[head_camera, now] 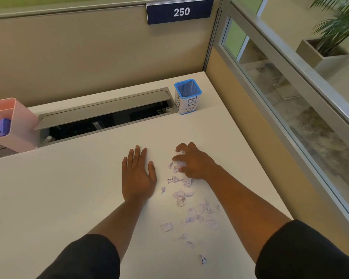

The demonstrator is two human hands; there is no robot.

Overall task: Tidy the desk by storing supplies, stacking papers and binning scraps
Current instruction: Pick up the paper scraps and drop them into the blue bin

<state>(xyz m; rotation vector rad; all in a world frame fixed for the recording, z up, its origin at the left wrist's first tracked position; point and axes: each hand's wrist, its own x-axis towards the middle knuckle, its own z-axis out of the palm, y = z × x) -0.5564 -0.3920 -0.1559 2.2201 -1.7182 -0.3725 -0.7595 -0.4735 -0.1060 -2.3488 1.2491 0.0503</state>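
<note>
Several torn paper scraps (182, 195) lie scattered on the white desk (69, 198), from the middle down toward the front right. My right hand (191, 161) is clawed over the far end of the pile, its fingers closed on a few crumpled scraps. My left hand (138, 174) rests flat on the desk just left of the scraps, fingers apart and holding nothing. A small blue mesh cup labelled BIN (187, 96) stands upright at the back right of the desk, beyond my right hand.
A pink desk organiser (14, 125) with a purple item inside stands at the far left. An open cable trough (103, 117) with its lid raised runs along the back. Cubicle walls close the back and right; the desk's right edge (260, 168) is near my right arm.
</note>
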